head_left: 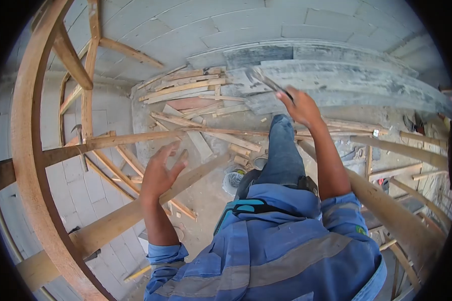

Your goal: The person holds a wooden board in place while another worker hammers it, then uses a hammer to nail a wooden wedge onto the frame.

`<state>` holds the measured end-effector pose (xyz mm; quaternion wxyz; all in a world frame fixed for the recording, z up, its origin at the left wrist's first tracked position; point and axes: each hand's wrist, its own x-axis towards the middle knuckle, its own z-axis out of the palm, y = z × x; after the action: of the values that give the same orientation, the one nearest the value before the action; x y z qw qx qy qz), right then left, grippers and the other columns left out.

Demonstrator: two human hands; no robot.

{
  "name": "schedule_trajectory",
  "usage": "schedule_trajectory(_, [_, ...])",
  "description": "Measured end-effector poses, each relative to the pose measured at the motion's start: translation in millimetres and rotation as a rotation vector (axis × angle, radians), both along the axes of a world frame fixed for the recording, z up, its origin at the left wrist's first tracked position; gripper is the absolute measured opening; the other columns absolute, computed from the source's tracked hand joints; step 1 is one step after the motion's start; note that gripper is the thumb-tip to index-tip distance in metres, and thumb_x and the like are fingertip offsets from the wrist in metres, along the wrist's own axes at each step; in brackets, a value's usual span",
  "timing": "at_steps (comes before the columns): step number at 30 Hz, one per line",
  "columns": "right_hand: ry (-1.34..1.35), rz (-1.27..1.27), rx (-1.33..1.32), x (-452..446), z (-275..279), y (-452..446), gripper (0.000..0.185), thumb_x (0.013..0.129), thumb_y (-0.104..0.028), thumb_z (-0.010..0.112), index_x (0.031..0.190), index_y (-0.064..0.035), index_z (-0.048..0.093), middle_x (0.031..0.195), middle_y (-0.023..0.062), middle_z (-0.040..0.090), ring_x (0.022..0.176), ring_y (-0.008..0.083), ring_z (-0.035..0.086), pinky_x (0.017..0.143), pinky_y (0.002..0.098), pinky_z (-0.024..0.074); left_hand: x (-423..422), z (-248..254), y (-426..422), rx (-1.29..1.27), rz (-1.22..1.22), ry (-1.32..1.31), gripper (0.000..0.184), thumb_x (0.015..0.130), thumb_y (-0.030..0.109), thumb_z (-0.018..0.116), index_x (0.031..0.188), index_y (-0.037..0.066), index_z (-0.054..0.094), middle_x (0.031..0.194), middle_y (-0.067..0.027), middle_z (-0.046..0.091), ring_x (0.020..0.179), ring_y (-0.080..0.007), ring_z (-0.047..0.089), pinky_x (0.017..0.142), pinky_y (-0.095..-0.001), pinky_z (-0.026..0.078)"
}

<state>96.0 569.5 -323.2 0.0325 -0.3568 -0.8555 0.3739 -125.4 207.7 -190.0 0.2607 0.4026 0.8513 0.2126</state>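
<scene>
My left hand (161, 169) is raised with its fingers apart and holds nothing. It is near a horizontal wooden beam (110, 142) and above a thick round pole (105, 231). My right hand (300, 106) grips a hammer (270, 83), its metal head pointing up and to the left, slightly blurred. Behind the hammer lie long grey boards (331, 75) along the wall. Below my hands show my blue work jacket (266, 246) and one leg in jeans (285, 150).
Upright timber (27, 115) curves along the left side. Another hammer (79, 138) hangs at the left beam. Loose wood (191, 88) is piled by the block wall (196, 30). A bucket (231, 182) stands on the floor below. Round poles (386, 200) cross at right.
</scene>
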Motion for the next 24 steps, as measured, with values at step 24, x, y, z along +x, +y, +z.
schedule_trajectory(24, [-0.013,-0.052,-0.085,11,-49,8,0.052,0.101,-0.054,0.053,0.102,-0.0032,0.064,0.084,0.0261,0.067,0.085,0.0482,0.065,0.073,0.0511,0.0492,-6,21,6,-0.106,0.091,0.028,0.063,0.082,0.020,0.081,0.138,0.000,0.057,0.129,-0.0215,0.066,0.113,-0.0337,0.066,0.096,-0.0412,0.052])
